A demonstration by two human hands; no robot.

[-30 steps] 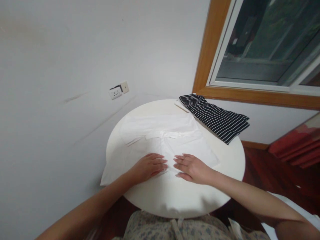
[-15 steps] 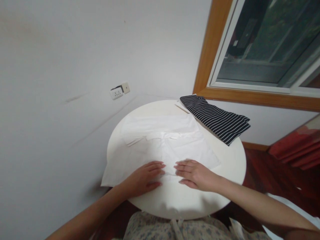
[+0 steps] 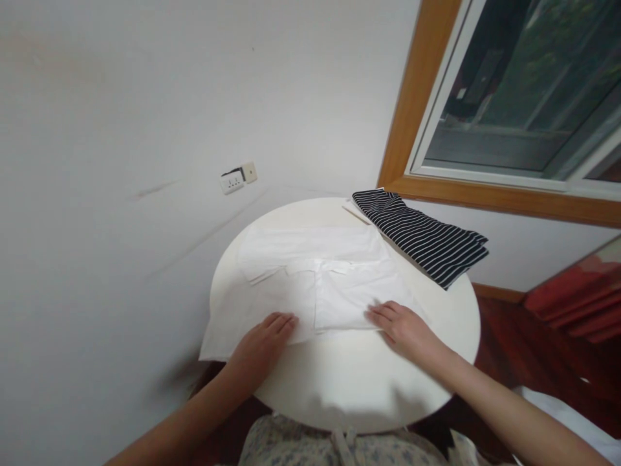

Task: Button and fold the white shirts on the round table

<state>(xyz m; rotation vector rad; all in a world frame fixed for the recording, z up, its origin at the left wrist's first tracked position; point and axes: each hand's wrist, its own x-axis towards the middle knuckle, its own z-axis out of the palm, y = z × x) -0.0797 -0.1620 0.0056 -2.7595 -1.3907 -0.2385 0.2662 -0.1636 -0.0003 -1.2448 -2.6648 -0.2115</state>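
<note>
because the white garment [image 3: 356, 298] lies on the table [image 3: 334, 388] with one corner past the left rim, that overhang could drag the cloth askew. the left hand [image 3: 266, 342] and right hand [image 3: 402, 329] rest flat at its near edge, fingers extended, grasping nothing; uneven pressure could wrinkle it. farther right, the striped garment [image 3: 421, 238] juts past the rim; a bump could drop it.

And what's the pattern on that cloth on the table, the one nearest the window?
The cloth has thin white stripes on black, seen best in the head view.
</note>
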